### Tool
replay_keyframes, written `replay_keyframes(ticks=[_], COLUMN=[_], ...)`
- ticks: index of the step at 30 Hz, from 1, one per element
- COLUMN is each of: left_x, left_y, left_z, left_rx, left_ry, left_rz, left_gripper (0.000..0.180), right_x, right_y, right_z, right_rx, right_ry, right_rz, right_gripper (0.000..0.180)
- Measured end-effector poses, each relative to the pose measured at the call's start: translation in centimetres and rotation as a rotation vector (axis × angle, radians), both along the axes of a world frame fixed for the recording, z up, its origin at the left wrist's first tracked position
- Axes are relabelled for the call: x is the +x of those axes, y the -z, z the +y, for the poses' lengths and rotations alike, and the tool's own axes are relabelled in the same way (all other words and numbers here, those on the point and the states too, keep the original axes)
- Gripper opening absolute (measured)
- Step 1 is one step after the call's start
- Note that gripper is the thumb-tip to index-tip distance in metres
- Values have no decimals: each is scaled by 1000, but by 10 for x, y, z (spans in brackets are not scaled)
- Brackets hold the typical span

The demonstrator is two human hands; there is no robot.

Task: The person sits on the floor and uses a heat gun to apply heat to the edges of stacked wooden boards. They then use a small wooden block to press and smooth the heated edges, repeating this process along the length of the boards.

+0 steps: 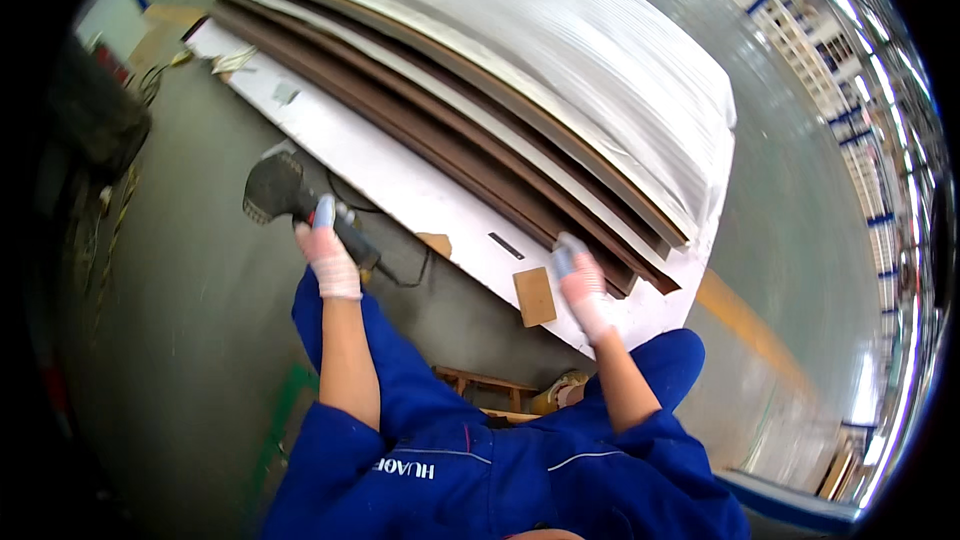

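Observation:
My left hand (pixel 328 252), in a white glove with greyish fingertips, is closed round a dark corded power tool (pixel 277 188). The tool's wide, rounded head points away to the left, beyond the near edge of the white sheet. My right hand (pixel 582 286), gloved alike, lies at the near edge of a dark brown panel (pixel 430 145) in the stack. Its fingers are stretched forward and hold nothing that I can see; whether they touch the panel is unclear. Beside that hand, a small tan rectangular piece (pixel 534 297) rests on the white sheet (pixel 360 175).
Several panels are stacked, topped by a film-covered pale one (pixel 560 50). A short dark strip (pixel 506 245) lies near the tan piece. The tool's cord (pixel 405 283) hangs by the sheet's edge. A wooden frame (pixel 490 387) is below me. Racks (pixel 860 150) stand at right.

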State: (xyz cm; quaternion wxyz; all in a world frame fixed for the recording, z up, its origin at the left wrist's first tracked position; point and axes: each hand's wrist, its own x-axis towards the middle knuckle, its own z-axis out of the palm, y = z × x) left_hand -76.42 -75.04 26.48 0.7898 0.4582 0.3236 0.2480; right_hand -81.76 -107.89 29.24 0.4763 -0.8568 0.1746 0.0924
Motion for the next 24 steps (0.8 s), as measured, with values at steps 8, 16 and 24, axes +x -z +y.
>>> replay_keyframes(ticks=[8, 16, 24], left_x=[22, 87, 116], left_y=[-30, -13, 27], left_z=[-39, -17, 28], left_rx=[90, 216, -8], left_ry=[474, 1141, 1696], left_rz=[-79, -258, -51], left_gripper=[37, 43, 55], right_x=[8, 34, -3], right_y=[218, 190, 208], right_z=[-3, 3, 29], right_rx=[-866, -773, -314], right_ry=[-67, 156, 821], right_rz=[563, 695, 531], right_gripper=[101, 97, 68])
